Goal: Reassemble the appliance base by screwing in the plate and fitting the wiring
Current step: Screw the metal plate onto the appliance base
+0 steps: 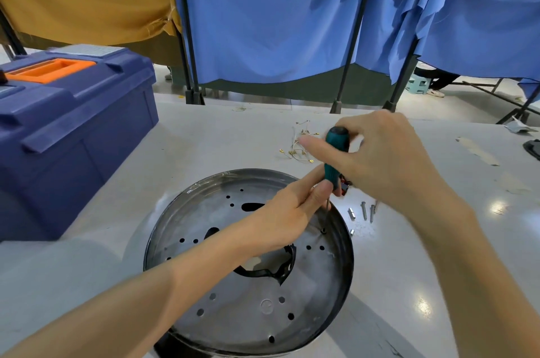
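Screwdriver (pixel 336 153) stands gripped in my right hand (pixel 388 159), left hand (pixel 286 220) pinching its neck; stiff, slick metal plate (pixel 242 325) below probably wants holding by its rim.

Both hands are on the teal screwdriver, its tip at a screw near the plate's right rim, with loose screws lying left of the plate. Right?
Not quite: the head view shows the loose screws lying right of the plate, not left. The rest stands: left hand and right hand are on the teal screwdriver, its tip at a screw near the right rim.
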